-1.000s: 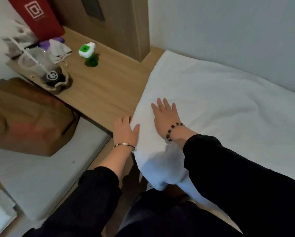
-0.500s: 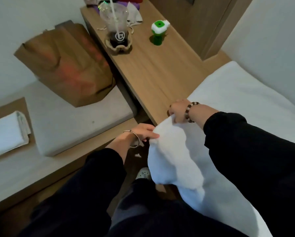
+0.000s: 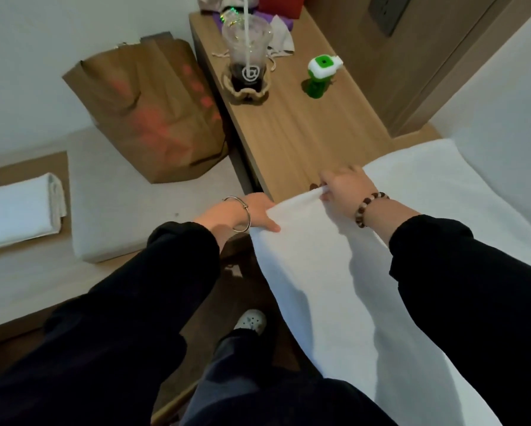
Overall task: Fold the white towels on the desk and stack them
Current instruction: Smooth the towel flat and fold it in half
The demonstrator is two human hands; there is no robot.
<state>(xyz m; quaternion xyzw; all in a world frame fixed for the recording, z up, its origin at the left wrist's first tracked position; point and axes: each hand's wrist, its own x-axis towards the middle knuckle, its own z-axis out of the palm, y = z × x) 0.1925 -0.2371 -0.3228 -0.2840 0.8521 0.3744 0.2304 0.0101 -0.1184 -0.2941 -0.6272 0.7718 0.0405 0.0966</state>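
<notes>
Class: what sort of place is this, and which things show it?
Likely a hotel or guest room: a wooden desk with a drink cup, a white towel draped over it, a folded towel nearby.

White towel draped off desk edge (end lifted), unfolded

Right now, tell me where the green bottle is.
In the head view, the green bottle stands toward the far end of the desk, just right of the cup and well beyond the towel.

Two towels (one folded), one cup; one bag
</notes>
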